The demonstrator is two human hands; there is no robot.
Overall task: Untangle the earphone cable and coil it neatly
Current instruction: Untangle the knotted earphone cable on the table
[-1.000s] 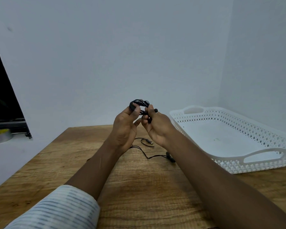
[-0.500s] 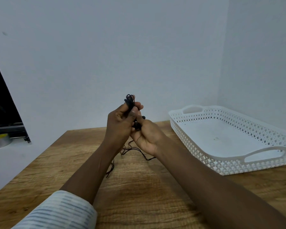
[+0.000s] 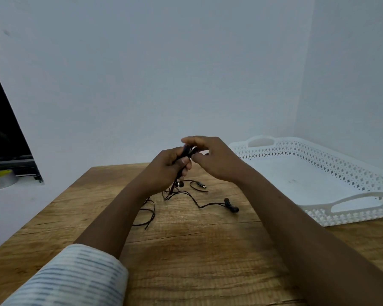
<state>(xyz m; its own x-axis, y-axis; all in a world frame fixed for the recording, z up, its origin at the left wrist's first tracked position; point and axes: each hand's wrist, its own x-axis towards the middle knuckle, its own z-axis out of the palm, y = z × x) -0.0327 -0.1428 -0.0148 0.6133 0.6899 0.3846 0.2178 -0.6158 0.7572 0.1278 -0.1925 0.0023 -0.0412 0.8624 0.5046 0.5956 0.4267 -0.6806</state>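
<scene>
Light, limp earphone cable above the table's far edge: left hand grips the bundle, right hand pinches a strand, probably the best hold.

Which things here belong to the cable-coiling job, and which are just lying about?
Job: earphone cable, loose earbud, plug, left hand gripping the bundle, right hand at it.
Lying about: white basket, tape roll.

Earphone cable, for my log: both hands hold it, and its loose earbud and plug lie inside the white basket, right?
No: head view shows the earbud and plug on the wooden table, outside the white basket. Left hand and right hand do hold the cable.
</scene>
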